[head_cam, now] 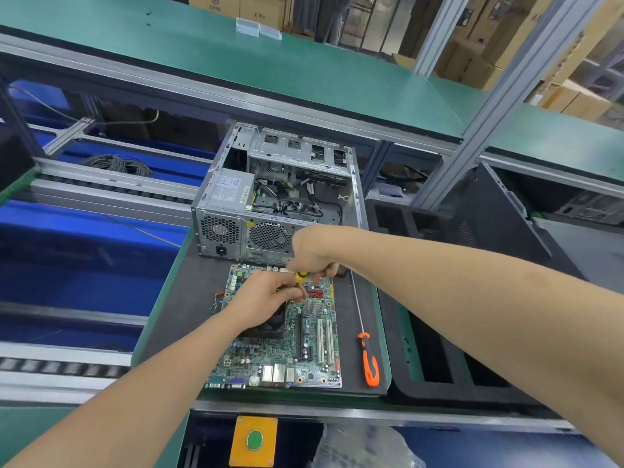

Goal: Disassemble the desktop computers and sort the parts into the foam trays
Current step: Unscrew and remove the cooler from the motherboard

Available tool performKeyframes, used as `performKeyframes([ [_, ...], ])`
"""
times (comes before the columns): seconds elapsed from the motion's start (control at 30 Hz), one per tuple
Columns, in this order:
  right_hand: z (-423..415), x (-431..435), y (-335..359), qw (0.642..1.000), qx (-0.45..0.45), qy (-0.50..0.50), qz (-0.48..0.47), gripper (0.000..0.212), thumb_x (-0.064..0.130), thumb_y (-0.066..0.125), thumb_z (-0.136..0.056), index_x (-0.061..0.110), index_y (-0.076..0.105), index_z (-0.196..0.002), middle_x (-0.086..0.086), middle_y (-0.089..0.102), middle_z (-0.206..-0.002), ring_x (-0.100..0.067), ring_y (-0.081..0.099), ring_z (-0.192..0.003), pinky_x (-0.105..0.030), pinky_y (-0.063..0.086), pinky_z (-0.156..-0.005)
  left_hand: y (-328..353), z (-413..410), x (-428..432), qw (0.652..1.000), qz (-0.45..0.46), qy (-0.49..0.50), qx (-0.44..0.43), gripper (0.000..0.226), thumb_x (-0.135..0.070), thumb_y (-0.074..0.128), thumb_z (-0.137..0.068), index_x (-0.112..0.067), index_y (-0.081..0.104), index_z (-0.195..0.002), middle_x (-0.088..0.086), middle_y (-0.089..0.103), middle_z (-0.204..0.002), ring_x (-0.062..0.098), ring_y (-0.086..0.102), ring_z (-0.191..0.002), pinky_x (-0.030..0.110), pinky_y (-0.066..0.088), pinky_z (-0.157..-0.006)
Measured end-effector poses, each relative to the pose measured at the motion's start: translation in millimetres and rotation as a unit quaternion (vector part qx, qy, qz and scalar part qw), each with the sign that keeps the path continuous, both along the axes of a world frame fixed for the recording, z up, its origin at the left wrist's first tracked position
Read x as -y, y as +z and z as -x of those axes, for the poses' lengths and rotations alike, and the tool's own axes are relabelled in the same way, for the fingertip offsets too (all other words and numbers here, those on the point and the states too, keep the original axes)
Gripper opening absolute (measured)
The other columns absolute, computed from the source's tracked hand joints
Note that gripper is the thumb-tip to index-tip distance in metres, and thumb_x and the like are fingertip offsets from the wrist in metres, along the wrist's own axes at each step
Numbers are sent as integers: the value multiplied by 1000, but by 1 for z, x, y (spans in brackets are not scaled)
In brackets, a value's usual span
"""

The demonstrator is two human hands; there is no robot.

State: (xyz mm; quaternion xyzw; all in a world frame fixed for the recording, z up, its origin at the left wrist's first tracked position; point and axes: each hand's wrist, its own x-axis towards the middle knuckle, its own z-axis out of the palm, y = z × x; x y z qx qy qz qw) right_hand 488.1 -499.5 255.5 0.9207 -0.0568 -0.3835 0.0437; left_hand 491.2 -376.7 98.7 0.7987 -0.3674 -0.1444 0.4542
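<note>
The right hand is clenched around a yellow-handled screwdriver. The left hand curls at its shaft; whether it pinches cannot be told. Both are over the far end of the circuit board, which lies flat on the dark mat. Bare mat lies left of the left hand. The open computer case stands just beyond the hands. A long orange screwdriver lies right of the board, near the mat's edge, beside the black foam tray.
</note>
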Motion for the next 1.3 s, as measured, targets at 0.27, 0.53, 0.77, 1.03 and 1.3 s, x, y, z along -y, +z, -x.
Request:
performKeyframes([
  [0.27, 27, 16, -9, 864, 139, 481, 47, 14, 13, 64, -94, 19, 67, -106, 1, 56, -93, -25, 58, -84, -31, 36, -55, -2, -3, 0, 999, -24, -19, 8, 26, -20, 70, -98, -43, 71, -86, -33, 72, -88, -11, 67, -87, 0, 41, -78],
  [0.53, 22, 16, 2, 968, 140, 200, -51, 44, 51, 64, -94, 9, 60, -82, -2, 63, -71, -24, 60, -69, -30, 44, -53, -1, -1, -1, 1000, -25, -8, -12, 17, -21, 71, -97, -36, 78, -90, -24, 76, -85, 1, 72, -83, 28, 57, -83],
  [0.77, -4, 2, -2, 971, -89, -199, -99, 29, 26, 50, -109, 1, 64, -114, -6, 59, -72, -11, 31, -48, -18, 27, -41, 2, 2, -2, 999, -11, -8, 37, 18, -20, 70, -97, -29, 72, -81, -44, 66, -83, -13, 64, -69, 6, 40, -58],
  [1.03, 21, 2, -7, 909, 122, 389, 90, 12, 30, 68, -94, 19, 65, -99, 0, 59, -81, -24, 53, -70, -31, 39, -57, -2, -4, -1, 1000, -25, -7, 2, 11, -21, 69, -98, -25, 77, -93, -26, 73, -80, -6, 68, -79, 16, 51, -74],
  [1.3, 25, 6, -8, 896, 143, 420, 33, 18, 36, 67, -93, 19, 65, -97, 6, 50, -72, -19, 49, -68, -30, 40, -53, -6, -2, -1, 1000, -19, -11, 3, 14, -13, 68, -98, -17, 81, -96, -34, 69, -72, -17, 65, -73, 2, 44, -67],
])
